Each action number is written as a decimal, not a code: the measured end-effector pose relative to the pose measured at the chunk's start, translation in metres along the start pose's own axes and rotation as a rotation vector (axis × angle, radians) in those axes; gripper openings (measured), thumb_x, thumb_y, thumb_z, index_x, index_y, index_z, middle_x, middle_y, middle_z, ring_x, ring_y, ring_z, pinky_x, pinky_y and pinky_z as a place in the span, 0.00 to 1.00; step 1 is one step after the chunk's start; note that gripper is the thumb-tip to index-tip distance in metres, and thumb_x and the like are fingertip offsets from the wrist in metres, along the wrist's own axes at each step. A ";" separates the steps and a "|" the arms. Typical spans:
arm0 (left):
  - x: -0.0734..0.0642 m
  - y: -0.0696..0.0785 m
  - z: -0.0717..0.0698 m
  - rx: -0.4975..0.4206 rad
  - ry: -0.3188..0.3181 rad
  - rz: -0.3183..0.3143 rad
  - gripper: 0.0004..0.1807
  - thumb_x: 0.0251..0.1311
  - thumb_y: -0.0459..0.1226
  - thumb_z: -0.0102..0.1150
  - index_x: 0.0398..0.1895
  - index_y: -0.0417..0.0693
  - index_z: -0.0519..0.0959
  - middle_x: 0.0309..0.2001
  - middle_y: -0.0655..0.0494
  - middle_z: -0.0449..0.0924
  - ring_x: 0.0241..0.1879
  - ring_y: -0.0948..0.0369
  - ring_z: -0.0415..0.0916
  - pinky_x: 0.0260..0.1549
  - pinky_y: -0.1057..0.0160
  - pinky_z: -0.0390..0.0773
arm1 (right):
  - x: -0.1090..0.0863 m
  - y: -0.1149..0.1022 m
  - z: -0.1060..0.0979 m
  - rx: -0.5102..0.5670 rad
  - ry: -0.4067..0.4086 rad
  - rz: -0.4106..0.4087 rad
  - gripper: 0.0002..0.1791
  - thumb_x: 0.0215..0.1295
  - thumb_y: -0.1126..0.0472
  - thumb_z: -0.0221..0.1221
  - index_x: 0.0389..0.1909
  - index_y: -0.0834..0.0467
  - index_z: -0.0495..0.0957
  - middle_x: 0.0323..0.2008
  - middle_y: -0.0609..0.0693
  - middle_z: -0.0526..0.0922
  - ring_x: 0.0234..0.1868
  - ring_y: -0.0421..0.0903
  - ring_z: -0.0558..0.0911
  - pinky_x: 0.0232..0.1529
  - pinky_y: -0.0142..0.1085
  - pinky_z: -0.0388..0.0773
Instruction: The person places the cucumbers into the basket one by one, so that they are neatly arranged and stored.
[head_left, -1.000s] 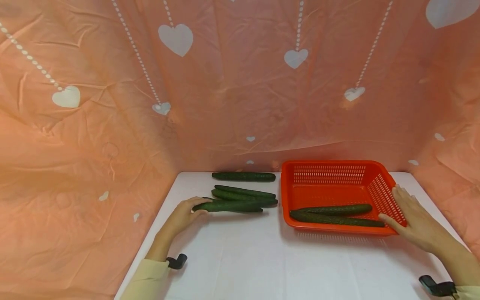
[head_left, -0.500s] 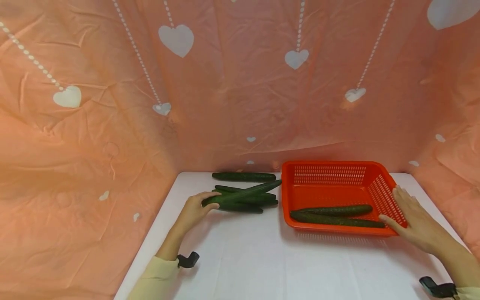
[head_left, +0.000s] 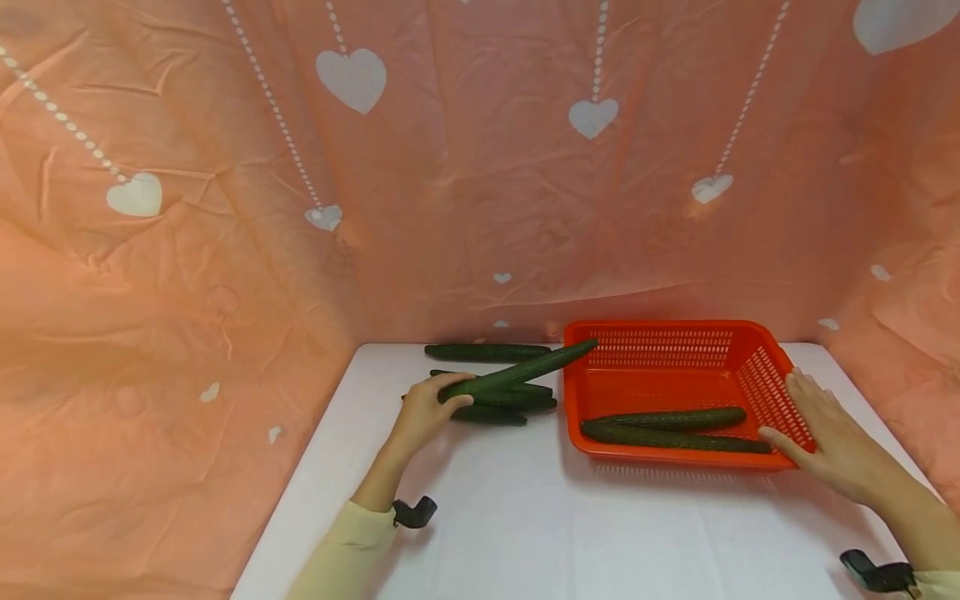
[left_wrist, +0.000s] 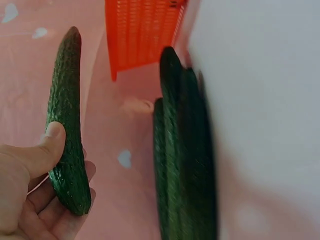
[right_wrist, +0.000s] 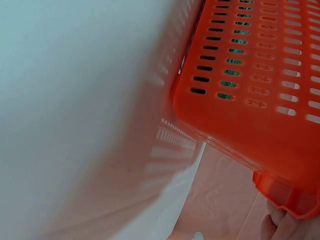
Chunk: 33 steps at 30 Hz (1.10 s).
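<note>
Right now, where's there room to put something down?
The table is bare in front of the basket, between the left hand and right hand. So is the basket's back. Crowded: the basket's front, with two cucumbers, and left of the basket, around the cucumber pile.

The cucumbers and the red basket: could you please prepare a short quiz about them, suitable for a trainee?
1. True or false: the left hand holds a cucumber.
2. How many cucumbers lie in the basket? a) one b) two c) five
3. Fill the gap: in the head view, the right hand is at the basket's ____ side.

Key: 1. True. 2. b) two. 3. right.
</note>
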<state>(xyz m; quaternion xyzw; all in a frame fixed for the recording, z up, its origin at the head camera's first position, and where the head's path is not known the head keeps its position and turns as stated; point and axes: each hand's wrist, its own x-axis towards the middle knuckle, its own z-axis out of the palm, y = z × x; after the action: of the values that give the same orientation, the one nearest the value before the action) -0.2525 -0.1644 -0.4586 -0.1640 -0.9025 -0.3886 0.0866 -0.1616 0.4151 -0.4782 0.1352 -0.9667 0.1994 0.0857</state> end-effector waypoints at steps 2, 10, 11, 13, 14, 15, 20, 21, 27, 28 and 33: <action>0.004 0.007 0.002 0.032 0.006 0.019 0.21 0.65 0.40 0.76 0.61 0.53 0.89 0.60 0.48 0.88 0.63 0.44 0.82 0.61 0.40 0.81 | 0.001 0.000 0.001 0.001 -0.011 0.015 0.56 0.78 0.47 0.60 0.85 0.69 0.32 0.83 0.75 0.34 0.86 0.66 0.31 0.76 0.31 0.13; 0.021 0.033 0.019 0.091 -0.044 0.054 0.21 0.66 0.41 0.75 0.63 0.57 0.88 0.63 0.47 0.86 0.54 0.43 0.86 0.56 0.41 0.84 | 0.001 0.000 0.001 0.002 0.006 0.000 0.56 0.78 0.48 0.60 0.84 0.70 0.33 0.83 0.76 0.36 0.86 0.65 0.32 0.78 0.33 0.14; 0.023 0.036 0.021 0.093 -0.054 0.057 0.22 0.66 0.42 0.75 0.63 0.57 0.88 0.64 0.47 0.85 0.54 0.43 0.86 0.56 0.41 0.84 | 0.001 0.000 0.001 0.000 0.012 -0.005 0.56 0.78 0.48 0.61 0.84 0.70 0.34 0.83 0.77 0.37 0.86 0.65 0.32 0.78 0.32 0.14; 0.026 0.042 0.027 0.111 -0.068 0.074 0.22 0.66 0.43 0.74 0.63 0.57 0.87 0.64 0.48 0.85 0.57 0.44 0.85 0.57 0.42 0.83 | 0.001 0.001 0.001 -0.002 0.016 -0.011 0.56 0.78 0.48 0.61 0.84 0.71 0.34 0.82 0.77 0.37 0.86 0.64 0.32 0.77 0.31 0.15; 0.028 0.045 0.030 0.117 -0.074 0.083 0.22 0.66 0.43 0.74 0.63 0.57 0.87 0.65 0.49 0.85 0.58 0.44 0.85 0.57 0.43 0.84 | 0.001 0.001 0.001 -0.003 0.018 -0.012 0.56 0.78 0.48 0.61 0.84 0.71 0.35 0.82 0.77 0.37 0.86 0.64 0.32 0.77 0.31 0.15; 0.030 0.047 0.032 0.126 -0.079 0.094 0.22 0.66 0.43 0.74 0.63 0.57 0.87 0.64 0.50 0.85 0.59 0.45 0.84 0.58 0.43 0.83 | 0.001 0.001 0.001 -0.004 0.018 -0.009 0.56 0.78 0.48 0.61 0.84 0.71 0.35 0.83 0.76 0.37 0.86 0.64 0.32 0.77 0.30 0.15; 0.035 0.058 0.045 0.135 -0.106 0.136 0.22 0.66 0.44 0.75 0.62 0.56 0.88 0.62 0.52 0.86 0.59 0.47 0.84 0.60 0.45 0.83 | 0.000 0.000 0.002 -0.004 0.005 -0.003 0.56 0.78 0.47 0.60 0.84 0.70 0.34 0.83 0.76 0.36 0.86 0.64 0.31 0.78 0.32 0.14; 0.037 0.060 0.047 0.136 -0.110 0.142 0.22 0.66 0.45 0.75 0.62 0.55 0.88 0.62 0.52 0.87 0.59 0.47 0.85 0.60 0.46 0.83 | 0.000 0.000 0.001 -0.005 0.000 0.002 0.56 0.78 0.47 0.60 0.84 0.70 0.34 0.83 0.75 0.35 0.86 0.63 0.31 0.77 0.32 0.14; 0.045 0.074 0.058 0.142 -0.129 0.161 0.22 0.66 0.47 0.74 0.62 0.57 0.88 0.62 0.54 0.87 0.56 0.51 0.86 0.56 0.50 0.85 | 0.000 -0.003 0.000 -0.045 -0.009 0.005 0.56 0.79 0.46 0.60 0.84 0.71 0.33 0.82 0.77 0.36 0.86 0.64 0.30 0.78 0.34 0.13; 0.046 0.077 0.060 0.146 -0.133 0.161 0.22 0.67 0.47 0.74 0.63 0.57 0.88 0.62 0.54 0.86 0.53 0.52 0.86 0.52 0.52 0.86 | 0.000 -0.003 -0.001 -0.050 -0.007 0.001 0.56 0.79 0.46 0.59 0.84 0.71 0.34 0.82 0.77 0.36 0.86 0.64 0.30 0.78 0.35 0.14; 0.052 0.091 0.067 0.177 -0.152 0.164 0.22 0.67 0.47 0.73 0.63 0.55 0.88 0.62 0.54 0.87 0.43 0.54 0.86 0.40 0.57 0.84 | 0.000 -0.004 0.000 -0.052 -0.001 -0.006 0.56 0.79 0.46 0.59 0.84 0.71 0.34 0.82 0.76 0.36 0.86 0.64 0.31 0.78 0.34 0.14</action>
<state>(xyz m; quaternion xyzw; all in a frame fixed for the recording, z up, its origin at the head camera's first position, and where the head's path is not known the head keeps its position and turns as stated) -0.2701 -0.0449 -0.4287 -0.2581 -0.9207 -0.2858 0.0637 -0.1607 0.4118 -0.4767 0.1358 -0.9712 0.1741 0.0894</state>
